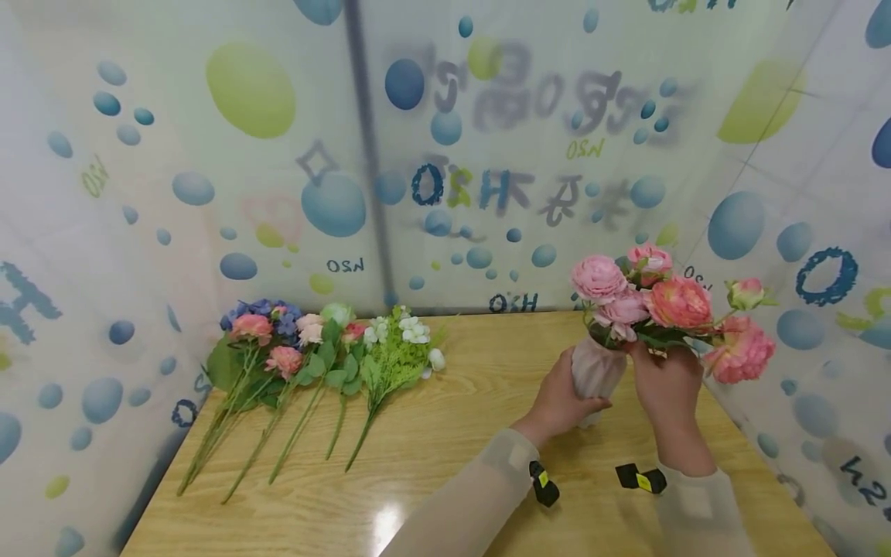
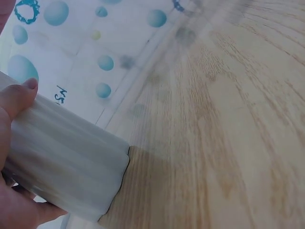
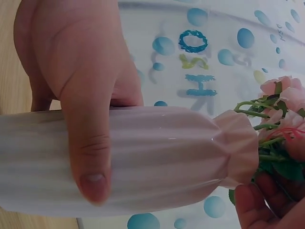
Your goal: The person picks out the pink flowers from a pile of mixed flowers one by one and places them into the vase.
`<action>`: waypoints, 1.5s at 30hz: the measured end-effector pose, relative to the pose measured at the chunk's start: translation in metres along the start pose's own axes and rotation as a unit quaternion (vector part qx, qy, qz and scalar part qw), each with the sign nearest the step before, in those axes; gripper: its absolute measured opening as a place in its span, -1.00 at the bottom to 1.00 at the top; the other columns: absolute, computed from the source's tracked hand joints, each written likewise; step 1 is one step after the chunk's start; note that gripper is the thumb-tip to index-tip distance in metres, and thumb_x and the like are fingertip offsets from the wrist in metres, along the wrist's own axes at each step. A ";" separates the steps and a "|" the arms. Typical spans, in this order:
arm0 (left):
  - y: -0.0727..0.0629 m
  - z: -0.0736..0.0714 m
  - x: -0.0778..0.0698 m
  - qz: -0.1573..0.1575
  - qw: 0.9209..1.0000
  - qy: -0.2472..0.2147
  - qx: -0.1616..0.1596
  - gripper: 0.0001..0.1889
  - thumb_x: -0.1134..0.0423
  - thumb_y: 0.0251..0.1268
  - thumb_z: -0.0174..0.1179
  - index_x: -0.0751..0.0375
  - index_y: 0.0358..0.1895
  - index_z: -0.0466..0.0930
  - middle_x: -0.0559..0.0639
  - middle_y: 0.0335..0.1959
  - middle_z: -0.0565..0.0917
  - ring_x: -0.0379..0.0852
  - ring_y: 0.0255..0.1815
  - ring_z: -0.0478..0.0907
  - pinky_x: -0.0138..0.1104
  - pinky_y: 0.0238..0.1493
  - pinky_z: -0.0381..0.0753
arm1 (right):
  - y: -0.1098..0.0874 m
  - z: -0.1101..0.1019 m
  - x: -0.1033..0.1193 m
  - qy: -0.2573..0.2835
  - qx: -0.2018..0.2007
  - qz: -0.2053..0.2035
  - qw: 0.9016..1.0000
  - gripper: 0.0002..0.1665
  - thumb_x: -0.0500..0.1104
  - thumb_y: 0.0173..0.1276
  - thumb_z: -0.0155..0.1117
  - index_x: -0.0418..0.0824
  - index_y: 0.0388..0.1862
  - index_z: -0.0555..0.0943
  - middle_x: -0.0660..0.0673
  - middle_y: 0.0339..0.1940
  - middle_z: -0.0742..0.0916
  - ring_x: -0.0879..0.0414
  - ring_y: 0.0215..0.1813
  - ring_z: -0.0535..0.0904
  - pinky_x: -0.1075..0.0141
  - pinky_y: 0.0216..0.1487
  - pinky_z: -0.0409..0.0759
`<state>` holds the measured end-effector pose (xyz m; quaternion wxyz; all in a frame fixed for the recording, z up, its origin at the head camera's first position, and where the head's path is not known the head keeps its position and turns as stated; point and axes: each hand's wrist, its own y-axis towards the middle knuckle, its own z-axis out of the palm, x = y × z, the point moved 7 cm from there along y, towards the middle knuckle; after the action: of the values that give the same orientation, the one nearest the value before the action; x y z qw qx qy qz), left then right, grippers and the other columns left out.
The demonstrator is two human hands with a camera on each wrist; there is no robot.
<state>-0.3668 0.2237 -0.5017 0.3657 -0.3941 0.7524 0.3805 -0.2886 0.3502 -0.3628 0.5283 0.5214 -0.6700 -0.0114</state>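
A pale pinkish-white fluted vase stands at the table's right side, its base on the wood in the left wrist view. My left hand grips its body, thumb on one side and fingers round the other. Pink and coral artificial flowers fan out from the vase's mouth, several leaning right. At the rim, my right hand holds the flowers from below. Up close in the right wrist view, its curled fingers lie among leaves and stems; which stems they pinch is partly hidden.
More artificial flowers lie in a row on the wooden table at left: a blue hydrangea, coral blooms, and a white-flowered green spray. Printed curtains enclose the table's back and sides.
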 end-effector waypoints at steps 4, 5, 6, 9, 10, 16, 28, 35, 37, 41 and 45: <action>0.000 -0.002 0.000 0.001 1.000 -0.002 0.000 -0.02 -0.08 -0.14 0.45 -0.20 0.37 0.02 -0.24 0.09 0.41 -0.28 -0.02 0.43 -0.31 -0.09 0.52 | -0.002 0.002 -0.001 0.003 0.005 0.003 1.000 -0.56 -0.03 0.26 0.23 -0.31 -0.02 0.60 -0.22 -0.23 0.70 -0.13 -0.27 0.65 0.67 -0.39 0.36; 0.000 -0.003 0.000 0.001 1.000 -0.004 0.000 -0.02 -0.07 -0.13 0.46 -0.21 0.38 0.01 -0.24 0.09 0.41 -0.28 -0.02 0.43 -0.31 -0.09 0.52 | -0.002 0.002 -0.001 0.007 0.006 0.000 1.000 -0.55 -0.03 0.26 0.24 -0.31 0.00 0.59 -0.22 -0.21 0.70 -0.12 -0.25 0.65 0.71 -0.39 0.35; 0.000 -0.003 -0.001 0.001 1.000 -0.008 0.002 -0.02 -0.05 -0.12 0.46 -0.21 0.38 0.01 -0.24 0.10 0.41 -0.28 -0.01 0.43 -0.31 -0.09 0.52 | -0.003 0.002 -0.001 0.013 0.007 -0.002 1.000 -0.54 -0.02 0.26 0.24 -0.30 0.02 0.59 -0.20 -0.18 0.70 -0.08 -0.23 0.64 0.73 -0.38 0.34; 0.001 -0.003 0.000 -0.005 1.000 -0.018 0.006 -0.03 -0.02 -0.11 0.46 -0.24 0.38 0.01 -0.25 0.11 0.40 -0.28 0.00 0.43 -0.29 -0.08 0.52 | -0.006 0.002 -0.001 0.039 0.003 -0.013 0.999 -0.56 -0.03 0.27 0.24 -0.29 0.02 0.58 -0.14 -0.18 0.68 0.10 -0.21 0.60 0.76 -0.35 0.37; 0.001 -0.003 0.000 -0.010 1.000 -0.021 0.007 -0.03 -0.04 -0.12 0.46 -0.24 0.37 0.01 -0.25 0.11 0.40 -0.28 0.01 0.43 -0.28 -0.07 0.53 | -0.008 0.002 -0.001 0.050 0.000 -0.017 0.999 -0.58 -0.06 0.28 0.24 -0.28 0.02 0.58 -0.12 -0.19 0.67 0.19 -0.21 0.58 0.75 -0.34 0.38; -0.001 -0.005 0.007 -0.035 0.999 -0.024 0.008 0.01 -0.13 -0.22 0.48 -0.30 0.37 0.03 -0.31 0.10 0.41 -0.30 0.00 0.44 -0.27 -0.07 0.53 | -0.024 0.008 -0.006 0.111 0.002 -0.016 0.994 -0.55 -0.19 0.25 0.29 -0.27 0.11 0.49 -0.07 -0.14 0.58 0.27 -0.10 0.50 0.65 -0.23 0.46; -0.027 -0.033 0.013 -0.047 0.996 -0.016 0.068 0.07 -0.19 -0.24 0.46 -0.31 0.41 -0.01 -0.17 0.32 0.31 -0.06 0.26 0.34 -0.20 -0.02 0.54 | -0.022 0.049 -0.031 0.136 0.071 0.060 0.986 -0.08 -0.06 0.03 0.50 0.14 0.35 0.26 0.04 0.19 0.48 0.19 0.09 0.40 0.32 0.02 0.47; -0.063 -0.053 0.005 -0.004 0.991 0.026 0.130 -0.04 -0.25 -0.10 0.35 -0.22 0.41 0.03 -0.18 0.33 0.29 -0.08 0.28 0.34 -0.27 0.10 0.46 | -0.023 0.058 -0.038 0.134 0.037 0.085 0.987 -0.12 -0.03 -0.05 0.55 0.00 0.29 0.37 -0.04 0.11 0.57 0.28 -0.04 0.50 0.61 -0.20 0.43; -0.072 -0.062 0.004 0.007 0.990 0.040 0.137 -0.07 -0.28 -0.06 0.30 -0.22 0.40 0.05 -0.16 0.33 0.30 -0.14 0.27 0.35 -0.28 0.11 0.46 | -0.022 0.063 -0.039 0.147 0.037 0.094 0.984 -0.13 -0.01 -0.06 0.56 -0.01 0.26 0.40 -0.03 0.11 0.58 0.27 -0.01 0.51 0.55 -0.12 0.44; -0.086 -0.085 0.004 0.020 0.989 0.047 0.140 -0.18 -0.28 0.01 0.25 -0.19 0.36 0.13 -0.14 0.29 0.36 -0.21 0.22 0.37 -0.32 0.05 0.49 | -0.022 0.073 -0.041 0.182 0.044 0.137 0.973 -0.11 0.01 -0.08 0.56 -0.01 0.27 0.40 0.00 0.15 0.56 0.23 0.12 0.45 0.34 0.10 0.42; -0.097 -0.106 0.006 0.018 0.991 0.025 0.128 -0.36 -0.22 0.08 0.23 -0.19 0.21 0.25 -0.25 0.14 0.43 -0.25 0.11 0.42 -0.39 -0.04 0.52 | -0.023 0.075 -0.043 0.157 0.043 0.162 0.973 -0.08 0.05 -0.09 0.56 -0.10 0.27 0.38 -0.05 0.17 0.55 0.15 0.16 0.43 0.17 0.18 0.37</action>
<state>-0.3113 0.0918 -0.4880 0.3868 -0.3399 0.8109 0.2781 -0.3313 0.3305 -0.4388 0.5987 0.4233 -0.6544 0.1851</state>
